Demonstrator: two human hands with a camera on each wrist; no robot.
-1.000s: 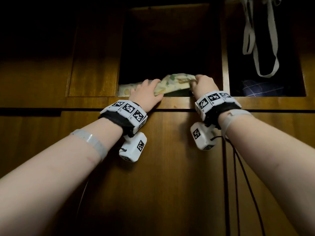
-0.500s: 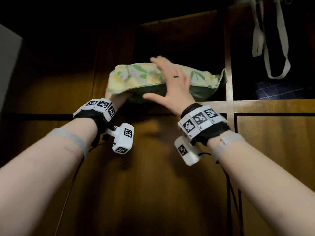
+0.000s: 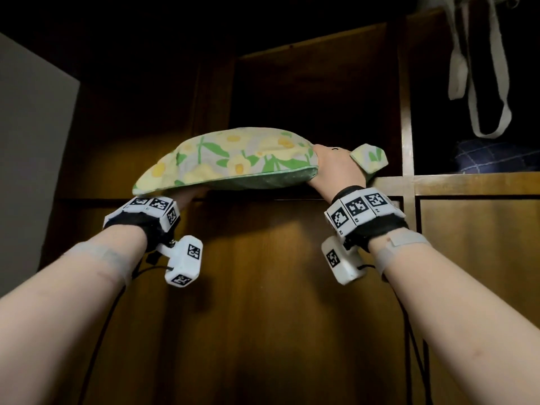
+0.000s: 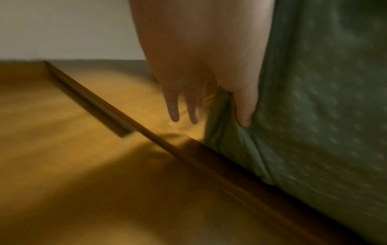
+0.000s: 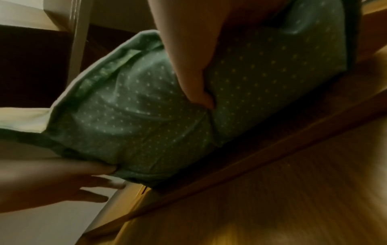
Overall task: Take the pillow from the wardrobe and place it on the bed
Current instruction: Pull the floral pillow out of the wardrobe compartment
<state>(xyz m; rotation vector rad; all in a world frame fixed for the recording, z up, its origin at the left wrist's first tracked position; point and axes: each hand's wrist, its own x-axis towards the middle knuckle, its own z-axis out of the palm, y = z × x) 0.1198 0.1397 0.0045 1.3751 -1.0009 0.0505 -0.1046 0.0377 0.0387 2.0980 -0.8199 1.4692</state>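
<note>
Up at the open compartment of the dark brown wooden wardrobe (image 3: pixel 306 287) we go, and the soft pillow with the yellow-and-green floral top and dotted green underside (image 3: pixel 233 159) is held out at the mouth of that compartment, just above the shelf edge, its right corner poking beyond the right hand (image 3: pixel 336 168). That right hand has its grip clamped round the pillow's right end, thumb dug into the green underside, fingers over the top. The left hand (image 4: pixel 201 66) takes the left end from below: its thumb presses a dent into the green fabric, while the other fingers (image 4: pixel 173 109) that show point straight past the edge; whether any wrap the top I cannot tell. Look how the cloth puckers at both thumbs, so this one reads as light, squashy and floppy, nothing fragile, not slippery either. It sags a little at the left tip, so a hold at both ends, as here, looks the sensible way to carry it. No bed is in view. Off to the right, pale fabric straps (image 3: pixel 482 83) hang in the neighbouring compartment.
</note>
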